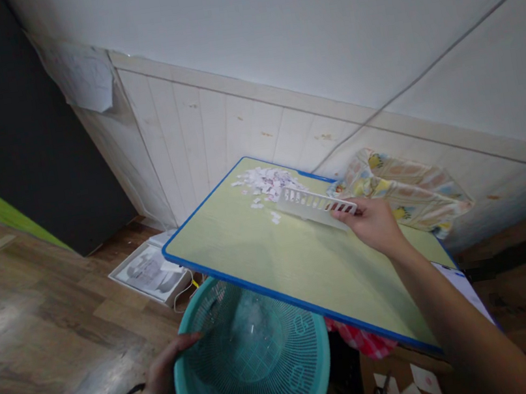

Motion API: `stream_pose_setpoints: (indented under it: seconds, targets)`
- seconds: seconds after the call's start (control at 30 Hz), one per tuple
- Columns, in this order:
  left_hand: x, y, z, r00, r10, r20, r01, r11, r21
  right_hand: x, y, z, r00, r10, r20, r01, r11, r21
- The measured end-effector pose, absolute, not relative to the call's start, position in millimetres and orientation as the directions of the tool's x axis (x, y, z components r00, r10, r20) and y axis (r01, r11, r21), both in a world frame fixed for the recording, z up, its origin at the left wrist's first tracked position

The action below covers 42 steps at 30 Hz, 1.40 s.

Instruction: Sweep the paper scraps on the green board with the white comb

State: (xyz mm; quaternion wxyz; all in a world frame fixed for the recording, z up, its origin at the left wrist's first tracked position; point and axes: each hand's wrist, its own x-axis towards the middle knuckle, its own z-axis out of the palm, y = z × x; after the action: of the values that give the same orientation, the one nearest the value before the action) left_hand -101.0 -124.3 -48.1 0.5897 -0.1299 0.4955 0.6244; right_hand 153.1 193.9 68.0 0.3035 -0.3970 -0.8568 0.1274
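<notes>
My right hand [370,224] grips one end of a white slotted plastic strip [313,204], held over the yellow-green table [273,268]. The strip's far end reaches a heap of small white paper pieces [268,183] near the table's back corner. A few pieces lie loose in front of the heap. At the lower left, my left hand [172,362] is closed on the rim of a teal plastic basket [324,359], thumb over the inside. The basket is tilted under the table's blue front edge. Some pale matter shows faintly inside it.
A patterned cloth [405,189] lies at the table's back right, against the wall. On the floor are an open white box [148,273] at left, and scissors [382,391] with white cards [425,380] at lower right. A cable [427,70] runs down the wall.
</notes>
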Motion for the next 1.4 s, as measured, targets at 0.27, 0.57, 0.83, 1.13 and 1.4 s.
stream_pose_setpoints:
  seconds: [0.27, 0.57, 0.83, 1.13, 1.4]
  targets:
    - [-101, -124, -52, -0.263, 0.620, -0.739, -0.866, 0.185, 0.464, 169, 178, 67, -0.572, 0.750, 0.333, 0.595, 0.658, -0.461]
    - [-97, -124, -51, -0.253, 0.597, -0.761, -0.868, 0.208, 0.452, 191, 165, 73, -0.542, 0.770, 0.336, 0.572, 0.631, -0.525]
    - [-97, -124, -59, -0.308, 0.609, -0.731, -0.833, 0.200, 0.517, 212, 186, 71, -0.473, 0.817, 0.329, 0.660, 0.576, -0.482]
    - [-96, -125, -58, -0.298, 0.603, -0.740, -0.835, 0.211, 0.509, 230, 193, 74, -0.499, 0.802, 0.329, 0.670, 0.597, -0.441]
    - [-94, -124, -54, -0.310, 0.575, -0.757, -0.842, 0.203, 0.499, 236, 203, 73, -0.436, 0.834, 0.338, 0.710, 0.549, -0.440]
